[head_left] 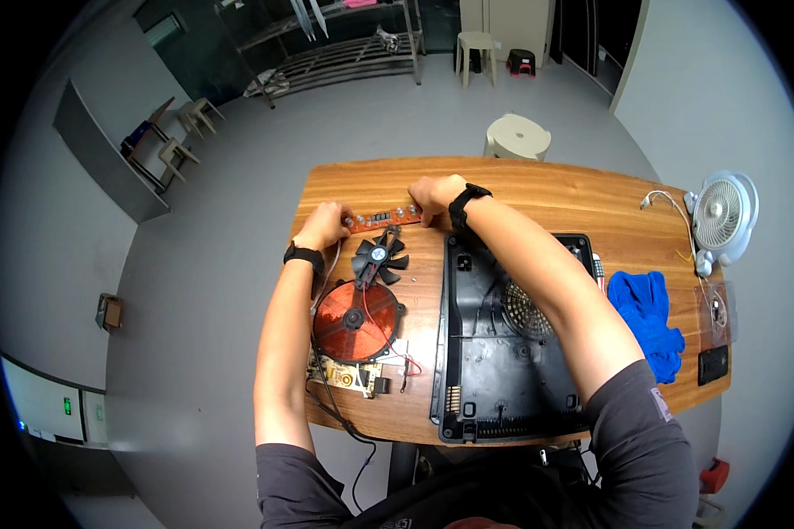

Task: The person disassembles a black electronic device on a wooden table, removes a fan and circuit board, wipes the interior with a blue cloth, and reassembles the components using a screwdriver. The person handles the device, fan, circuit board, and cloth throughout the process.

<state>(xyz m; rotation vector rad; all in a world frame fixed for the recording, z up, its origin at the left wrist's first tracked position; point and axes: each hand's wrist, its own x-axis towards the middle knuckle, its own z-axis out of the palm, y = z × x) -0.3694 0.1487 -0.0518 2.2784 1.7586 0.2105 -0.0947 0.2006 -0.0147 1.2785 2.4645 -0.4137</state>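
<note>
Near the far left part of the wooden table, a narrow orange-red circuit board with round buttons and a small display spans between my hands. My left hand has its fingers closed on the left end. At the right end, my right hand pinches the board. Just below it lies a black fan with several blades. Closer to me is a round copper-red coil with a dark centre and thin red wires. A tan circuit board with components sits beneath the coil, partly hidden.
A black plastic housing lies under my right forearm. To its right are a crumpled blue cloth, a white desk fan, a clear plastic bag and a flat black object. A stool stands beyond the table.
</note>
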